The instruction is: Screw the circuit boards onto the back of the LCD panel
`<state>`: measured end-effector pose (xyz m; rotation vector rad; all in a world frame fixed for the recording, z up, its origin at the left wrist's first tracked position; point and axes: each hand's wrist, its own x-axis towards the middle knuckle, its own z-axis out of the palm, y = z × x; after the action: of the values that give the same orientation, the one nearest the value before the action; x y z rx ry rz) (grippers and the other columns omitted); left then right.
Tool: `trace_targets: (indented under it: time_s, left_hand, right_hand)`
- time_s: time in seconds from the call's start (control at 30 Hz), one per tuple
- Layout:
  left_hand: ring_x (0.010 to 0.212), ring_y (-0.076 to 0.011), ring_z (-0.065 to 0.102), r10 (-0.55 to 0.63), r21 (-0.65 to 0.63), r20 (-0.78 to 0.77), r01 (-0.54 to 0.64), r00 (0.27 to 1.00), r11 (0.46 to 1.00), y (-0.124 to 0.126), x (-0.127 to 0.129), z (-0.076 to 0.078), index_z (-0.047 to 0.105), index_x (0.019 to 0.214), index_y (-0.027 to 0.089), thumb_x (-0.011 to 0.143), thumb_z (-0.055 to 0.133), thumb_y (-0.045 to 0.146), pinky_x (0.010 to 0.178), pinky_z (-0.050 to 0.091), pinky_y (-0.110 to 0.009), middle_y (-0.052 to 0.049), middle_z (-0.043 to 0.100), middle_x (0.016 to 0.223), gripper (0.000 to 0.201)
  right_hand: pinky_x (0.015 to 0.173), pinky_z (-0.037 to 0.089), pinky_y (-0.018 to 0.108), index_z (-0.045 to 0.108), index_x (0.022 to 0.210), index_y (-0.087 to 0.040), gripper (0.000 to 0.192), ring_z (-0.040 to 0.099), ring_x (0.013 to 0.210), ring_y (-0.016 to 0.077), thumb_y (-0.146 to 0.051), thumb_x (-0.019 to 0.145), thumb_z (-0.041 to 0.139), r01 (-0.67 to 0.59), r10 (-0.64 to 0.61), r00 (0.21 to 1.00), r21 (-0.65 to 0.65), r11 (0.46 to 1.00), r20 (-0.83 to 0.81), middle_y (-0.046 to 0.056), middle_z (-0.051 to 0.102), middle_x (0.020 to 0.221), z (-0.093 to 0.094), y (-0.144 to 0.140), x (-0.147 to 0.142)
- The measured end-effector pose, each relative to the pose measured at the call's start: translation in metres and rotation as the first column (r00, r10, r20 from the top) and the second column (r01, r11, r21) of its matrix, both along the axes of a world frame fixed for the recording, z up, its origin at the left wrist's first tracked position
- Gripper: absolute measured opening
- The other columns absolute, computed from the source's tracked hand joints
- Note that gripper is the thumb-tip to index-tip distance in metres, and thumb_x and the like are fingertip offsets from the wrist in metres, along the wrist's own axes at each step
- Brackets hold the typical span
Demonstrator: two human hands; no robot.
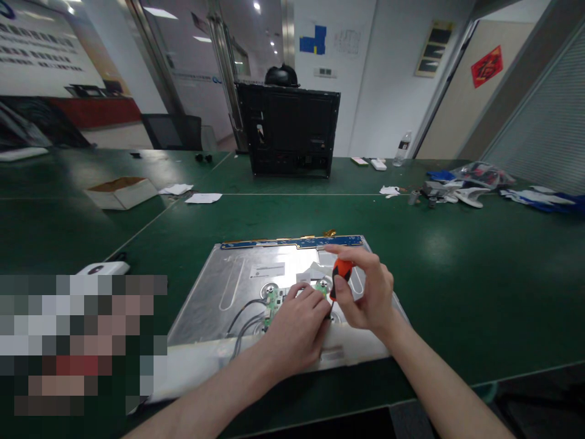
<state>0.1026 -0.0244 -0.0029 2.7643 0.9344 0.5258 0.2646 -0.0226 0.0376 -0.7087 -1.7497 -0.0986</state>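
Observation:
A silver metal display panel (237, 274) lies back-up on the green table, with a blue strip (292, 242) along its far edge. A small green circuit board (273, 300) with grey cables (242, 314) sits near the panel's front. My left hand (297, 329) rests on the panel, fingers pressed down beside the green board. My right hand (370, 292) grips an orange-and-black screwdriver (340, 274), held upright with its tip down at the board between my two hands.
A black monitor housing (290, 131) stands upright at the back. An open cardboard box (121, 192) and paper scraps (203, 197) lie at left. Tools, bags and blue-white gloves (539, 198) are scattered at right. A water bottle (403, 149) stands behind. A white device (103, 268) lies near left.

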Motion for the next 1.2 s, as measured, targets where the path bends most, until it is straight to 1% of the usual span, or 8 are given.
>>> trace_targets:
  time_s: [0.17, 0.27, 0.4, 0.57, 0.7, 0.8, 1.03, 1.2]
  left_hand:
    - [0.102, -0.0264, 0.059, 0.0, 0.004, 0.008, 0.0, 1.0, 1.0, 0.0001, 0.0002, -0.0013, 0.061, 0.095, 0.019, 0.085, 0.051, 0.014, 0.103, 0.037, -0.046, -0.009, 0.068, 0.101, 0.015]
    - [0.102, -0.0265, 0.059, 0.002, -0.004, 0.003, -0.002, 1.0, 1.0, 0.0, 0.0006, -0.0003, 0.061, 0.096, 0.019, 0.086, 0.05, 0.016, 0.103, 0.036, -0.047, -0.009, 0.068, 0.101, 0.016]
    - [0.102, -0.0266, 0.059, 0.001, -0.013, 0.004, -0.001, 1.0, 1.0, -0.0005, 0.001, 0.0015, 0.062, 0.097, 0.02, 0.086, 0.049, 0.016, 0.103, 0.036, -0.047, -0.009, 0.068, 0.1, 0.017]
    - [0.098, -0.0262, 0.059, 0.009, -0.008, -0.01, -0.009, 1.0, 1.0, -0.0007, 0.0011, 0.0011, 0.062, 0.094, 0.019, 0.086, 0.049, 0.016, 0.102, 0.037, -0.047, -0.009, 0.067, 0.097, 0.016]
    - [0.102, -0.0265, 0.059, 0.003, -0.002, -0.014, -0.003, 1.0, 1.0, -0.0002, 0.0009, 0.0003, 0.062, 0.094, 0.019, 0.085, 0.05, 0.016, 0.101, 0.037, -0.046, -0.009, 0.067, 0.1, 0.015]
    - [0.103, -0.0266, 0.058, 0.003, -0.002, -0.009, -0.003, 1.0, 1.0, 0.0, 0.0008, 0.0001, 0.062, 0.096, 0.02, 0.086, 0.049, 0.016, 0.102, 0.037, -0.046, -0.009, 0.067, 0.1, 0.016]
    - [0.095, -0.0257, 0.059, 0.003, 0.001, -0.009, -0.003, 1.0, 1.0, 0.0001, 0.0005, -0.0001, 0.062, 0.094, 0.019, 0.085, 0.05, 0.015, 0.101, 0.037, -0.046, -0.008, 0.067, 0.097, 0.015]
    - [0.103, -0.0272, 0.059, 0.0, -0.012, -0.006, 0.0, 1.0, 1.0, 0.0001, 0.0005, 0.0003, 0.061, 0.095, 0.018, 0.086, 0.049, 0.016, 0.102, 0.037, -0.047, -0.01, 0.068, 0.102, 0.015]
  right_hand:
    - [0.073, 0.059, 0.036, 0.05, 0.114, -0.022, 0.034, 0.067, 0.09, 0.0211, -0.018, 0.082, 0.062, 0.028, -0.028, 1.0, 0.034, 0.999, -0.002, 0.008, 0.066, 0.099, -0.0013, 0.0021, -0.0009]
    - [0.068, 0.058, 0.034, 0.053, 0.112, -0.024, 0.032, 0.064, 0.083, 0.0193, -0.019, 0.082, 0.064, 0.093, -0.093, 0.996, 0.056, 0.994, 0.003, 0.005, 0.061, 0.094, -0.0016, 0.0028, -0.0016]
    - [0.063, 0.058, 0.031, 0.058, 0.11, -0.025, 0.03, 0.063, 0.081, 0.0174, -0.016, 0.082, 0.061, 0.137, -0.138, 0.99, 0.054, 0.989, 0.019, 0.005, 0.058, 0.097, 0.0004, 0.0008, -0.0008]
    - [0.066, 0.059, 0.033, 0.058, 0.113, -0.023, 0.034, 0.065, 0.083, 0.0193, -0.013, 0.08, 0.055, 0.084, -0.086, 0.996, 0.054, 0.995, 0.027, 0.007, 0.062, 0.098, 0.0027, -0.0007, 0.0008]
    - [0.072, 0.059, 0.035, 0.056, 0.114, -0.023, 0.034, 0.068, 0.087, 0.0208, -0.017, 0.082, 0.063, 0.07, -0.073, 0.997, 0.083, 0.994, 0.029, 0.005, 0.068, 0.094, 0.0028, 0.0011, 0.001]
    - [0.072, 0.059, 0.034, 0.055, 0.112, -0.024, 0.032, 0.069, 0.084, 0.0195, -0.016, 0.082, 0.065, 0.079, -0.081, 0.997, 0.094, 0.992, 0.021, 0.004, 0.07, 0.092, 0.003, 0.0022, 0.0002]
    - [0.066, 0.058, 0.034, 0.051, 0.114, -0.022, 0.034, 0.068, 0.081, 0.0193, -0.013, 0.081, 0.054, 0.02, -0.02, 1.0, 0.031, 0.999, -0.014, 0.008, 0.071, 0.103, 0.0025, 0.0005, -0.0001]
    - [0.073, 0.058, 0.035, 0.05, 0.113, -0.021, 0.035, 0.068, 0.088, 0.02, -0.016, 0.081, 0.064, 0.008, -0.008, 1.0, 0.043, 0.999, -0.001, 0.008, 0.069, 0.1, 0.0002, 0.0022, 0.0002]
